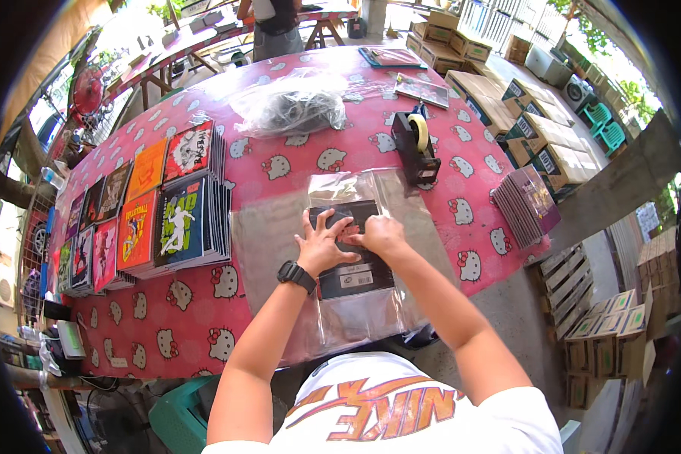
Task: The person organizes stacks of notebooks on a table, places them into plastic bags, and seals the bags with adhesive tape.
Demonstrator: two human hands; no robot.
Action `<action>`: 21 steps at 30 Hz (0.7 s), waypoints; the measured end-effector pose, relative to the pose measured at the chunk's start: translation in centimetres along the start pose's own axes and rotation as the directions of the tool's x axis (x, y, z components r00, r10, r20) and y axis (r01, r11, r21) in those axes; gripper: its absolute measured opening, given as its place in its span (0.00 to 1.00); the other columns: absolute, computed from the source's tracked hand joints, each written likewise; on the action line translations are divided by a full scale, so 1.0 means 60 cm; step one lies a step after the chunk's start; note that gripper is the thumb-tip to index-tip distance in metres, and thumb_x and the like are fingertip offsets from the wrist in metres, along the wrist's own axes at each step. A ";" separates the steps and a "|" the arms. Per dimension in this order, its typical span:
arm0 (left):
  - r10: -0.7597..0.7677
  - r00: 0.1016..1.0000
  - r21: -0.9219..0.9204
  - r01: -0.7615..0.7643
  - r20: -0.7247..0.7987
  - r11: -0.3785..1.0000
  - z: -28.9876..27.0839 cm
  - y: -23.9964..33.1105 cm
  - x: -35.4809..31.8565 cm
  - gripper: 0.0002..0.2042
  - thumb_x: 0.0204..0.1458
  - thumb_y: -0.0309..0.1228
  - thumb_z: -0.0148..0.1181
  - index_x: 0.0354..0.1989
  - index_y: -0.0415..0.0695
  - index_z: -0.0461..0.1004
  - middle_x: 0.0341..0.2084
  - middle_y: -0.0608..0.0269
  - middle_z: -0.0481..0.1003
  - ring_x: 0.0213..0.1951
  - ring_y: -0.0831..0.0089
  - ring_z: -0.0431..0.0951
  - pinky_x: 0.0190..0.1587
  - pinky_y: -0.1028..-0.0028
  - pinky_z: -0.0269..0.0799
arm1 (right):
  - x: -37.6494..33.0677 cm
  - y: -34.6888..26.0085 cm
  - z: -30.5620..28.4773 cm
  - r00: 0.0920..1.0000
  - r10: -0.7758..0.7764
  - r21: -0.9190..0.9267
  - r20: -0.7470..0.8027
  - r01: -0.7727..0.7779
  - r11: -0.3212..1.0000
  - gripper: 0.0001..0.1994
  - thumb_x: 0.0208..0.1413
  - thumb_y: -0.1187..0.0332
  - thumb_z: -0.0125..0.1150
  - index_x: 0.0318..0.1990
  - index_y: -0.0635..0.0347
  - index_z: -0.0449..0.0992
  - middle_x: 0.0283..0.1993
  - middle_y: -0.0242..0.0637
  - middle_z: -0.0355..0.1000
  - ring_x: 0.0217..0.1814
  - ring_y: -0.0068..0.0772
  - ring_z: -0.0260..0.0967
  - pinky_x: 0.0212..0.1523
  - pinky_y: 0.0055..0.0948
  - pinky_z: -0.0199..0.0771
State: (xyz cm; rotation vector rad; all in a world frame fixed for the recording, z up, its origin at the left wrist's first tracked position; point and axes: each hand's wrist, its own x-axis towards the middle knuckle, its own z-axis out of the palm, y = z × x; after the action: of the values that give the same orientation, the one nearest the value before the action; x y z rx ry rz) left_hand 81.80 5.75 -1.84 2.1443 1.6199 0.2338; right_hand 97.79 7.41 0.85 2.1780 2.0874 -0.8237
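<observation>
A dark notebook (348,276) lies on a sheet of clear plastic (272,227) right before me, with a pale label on its lower part. My left hand (322,244), a black watch at its wrist, rests on the notebook with fingers spread. Close beside it, my right hand (380,236) is closed over the notebook's right side, fingers curled. Whatever those fingers pinch is hidden. A small reddish patch (348,232) shows between the two hands. Beyond the sheet, to the right, stands a black tape dispenser (408,147) with a yellowish roll.
Stacked notebooks with colourful covers (178,219) fill the table's left side. Another notebook stack (523,204) sits at the right edge. A heap of clear plastic bags (291,106) lies farther back. Cardboard boxes (541,121) stand beyond the table, and a person (275,30) is at the far side.
</observation>
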 end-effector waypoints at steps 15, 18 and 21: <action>-0.112 0.994 -0.999 -0.009 -0.004 -0.044 -0.069 -0.071 -0.160 0.29 0.46 0.27 0.54 0.59 0.33 0.56 0.53 0.58 0.65 0.52 0.70 0.66 0.52 0.76 0.59 | -0.120 0.119 -0.018 0.915 -0.395 0.901 -0.085 0.240 0.362 0.28 0.46 0.70 0.63 0.57 0.58 0.65 0.40 0.30 0.70 0.37 0.24 0.69 0.37 0.23 0.71; 0.014 0.985 -0.807 -0.149 -0.172 0.571 -0.076 -0.075 -0.135 0.40 0.37 0.22 0.61 0.62 0.34 0.48 0.56 0.52 0.61 0.51 0.64 0.67 0.52 0.73 0.64 | -0.090 0.093 -0.015 0.777 -0.434 0.454 -0.457 0.623 0.637 0.37 0.42 0.69 0.67 0.61 0.58 0.55 0.46 0.33 0.67 0.45 0.28 0.67 0.44 0.26 0.69; -0.002 0.915 -0.697 -0.305 -0.403 0.649 -0.027 -0.086 -0.052 0.45 0.30 0.25 0.72 0.58 0.36 0.49 0.50 0.57 0.63 0.49 0.68 0.67 0.51 0.75 0.65 | -0.022 0.050 0.018 0.768 -0.426 0.608 -0.478 0.639 0.471 0.40 0.38 0.73 0.71 0.59 0.58 0.53 0.50 0.34 0.63 0.51 0.28 0.63 0.49 0.29 0.68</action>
State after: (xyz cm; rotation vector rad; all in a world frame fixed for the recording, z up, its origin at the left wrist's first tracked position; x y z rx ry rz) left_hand 75.73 4.30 -2.30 1.6032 1.1685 1.2145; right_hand 100.22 5.49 -0.63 1.9018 3.0865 -1.8492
